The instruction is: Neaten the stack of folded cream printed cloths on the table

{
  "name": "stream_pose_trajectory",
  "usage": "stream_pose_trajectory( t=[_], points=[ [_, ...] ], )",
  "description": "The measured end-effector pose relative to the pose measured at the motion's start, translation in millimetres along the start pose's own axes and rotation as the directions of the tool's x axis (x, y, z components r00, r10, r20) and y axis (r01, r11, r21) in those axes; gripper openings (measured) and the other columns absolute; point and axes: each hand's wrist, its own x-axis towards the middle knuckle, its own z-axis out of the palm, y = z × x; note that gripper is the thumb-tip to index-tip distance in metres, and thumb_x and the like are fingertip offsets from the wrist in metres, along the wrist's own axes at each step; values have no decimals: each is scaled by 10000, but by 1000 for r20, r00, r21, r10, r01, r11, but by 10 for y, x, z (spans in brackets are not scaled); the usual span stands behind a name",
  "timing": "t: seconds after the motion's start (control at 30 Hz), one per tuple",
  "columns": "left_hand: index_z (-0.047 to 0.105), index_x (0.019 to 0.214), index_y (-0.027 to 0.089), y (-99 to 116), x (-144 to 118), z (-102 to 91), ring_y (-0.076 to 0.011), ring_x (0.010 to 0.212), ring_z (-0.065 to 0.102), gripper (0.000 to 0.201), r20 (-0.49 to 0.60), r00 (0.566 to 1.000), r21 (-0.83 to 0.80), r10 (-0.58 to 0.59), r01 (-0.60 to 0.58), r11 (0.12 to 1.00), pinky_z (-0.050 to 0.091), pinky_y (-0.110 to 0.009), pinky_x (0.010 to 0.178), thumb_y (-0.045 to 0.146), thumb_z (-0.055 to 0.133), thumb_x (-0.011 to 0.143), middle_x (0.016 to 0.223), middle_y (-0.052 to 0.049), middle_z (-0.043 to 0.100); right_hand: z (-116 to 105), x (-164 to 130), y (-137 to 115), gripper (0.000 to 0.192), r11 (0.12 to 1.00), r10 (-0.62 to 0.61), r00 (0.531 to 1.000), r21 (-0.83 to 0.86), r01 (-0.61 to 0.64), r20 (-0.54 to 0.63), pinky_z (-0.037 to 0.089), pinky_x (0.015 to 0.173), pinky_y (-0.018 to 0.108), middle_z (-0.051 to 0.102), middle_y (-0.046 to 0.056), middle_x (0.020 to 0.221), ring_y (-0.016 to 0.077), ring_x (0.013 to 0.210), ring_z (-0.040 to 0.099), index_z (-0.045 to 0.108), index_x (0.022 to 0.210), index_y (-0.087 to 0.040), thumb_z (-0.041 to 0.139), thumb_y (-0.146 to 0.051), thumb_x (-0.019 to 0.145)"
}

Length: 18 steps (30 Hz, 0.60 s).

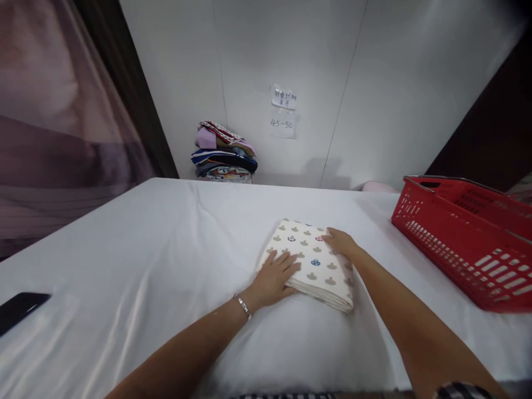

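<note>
A folded piece of cream fabric (pixel 305 252) lies on the white-covered table, printed with beige, blue and red mushroom shapes. Its layers show along the front edge. My left hand (pixel 275 278), with a silver bracelet at the wrist, rests on the fabric's left front corner; its fingers are spread flat and the thumb points along the front edge. On the opposite side, my right hand (pixel 339 243) lies over the right edge with its fingers stretched onto the top. The right thumb is hidden. Neither hand is closed around the fabric.
To the right stands a red plastic basket (pixel 449 244) with a metal handle. A pile of folded cloths (pixel 226 155) is beyond the table's far edge. A black flat object (pixel 22 307) lies at the left. Paper notes (pixel 284 123) hang on the wall, and a curtain (pixel 62 122) hangs left.
</note>
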Motion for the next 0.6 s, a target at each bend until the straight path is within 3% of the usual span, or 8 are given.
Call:
stream_pose_trajectory(
  t=[0.2, 0.4, 0.5, 0.6],
  points=[
    [348, 1356, 241, 55, 28, 120, -266, 1350, 265, 558, -46, 998, 17, -32, 33, 999, 156, -535, 1115, 478, 488, 871, 1423, -69, 382, -11, 207, 54, 412, 995, -93, 995, -43, 91, -39, 367, 950, 336, 584, 71, 1225, 232, 1126, 515, 576, 1195, -206, 459, -418, 862],
    [366, 1349, 212, 245, 144, 226, -307, 1337, 279, 537, -77, 984, 39, -163, 166, 985, 146, -571, 1102, 455, 467, 881, 1414, -99, 389, 20, 294, -57, 363, 993, -98, 990, -78, 91, -104, 350, 945, 415, 609, 105, 1149, 254, 1107, 512, 590, 1159, -197, 410, -366, 893],
    [356, 1356, 229, 246, 129, 207, -287, 1345, 272, 517, -79, 987, 36, -143, 147, 989, 143, -550, 1113, 448, 437, 895, 1416, -83, 389, 115, 101, -192, 391, 994, -82, 987, -76, 72, -141, 322, 979, 464, 531, 117, 1275, 271, 1216, 430, 538, 1224, -198, 382, -367, 906],
    [333, 1368, 238, 214, 92, 181, -270, 1358, 249, 518, -72, 990, 36, -125, 128, 991, 138, -530, 1123, 417, 449, 895, 1430, -70, 371, 249, -333, -341, 441, 977, -212, 964, -41, 208, -161, 310, 1015, 448, 453, 120, 1363, 260, 1287, 363, 489, 1282, -183, 368, -396, 916]
  ],
)
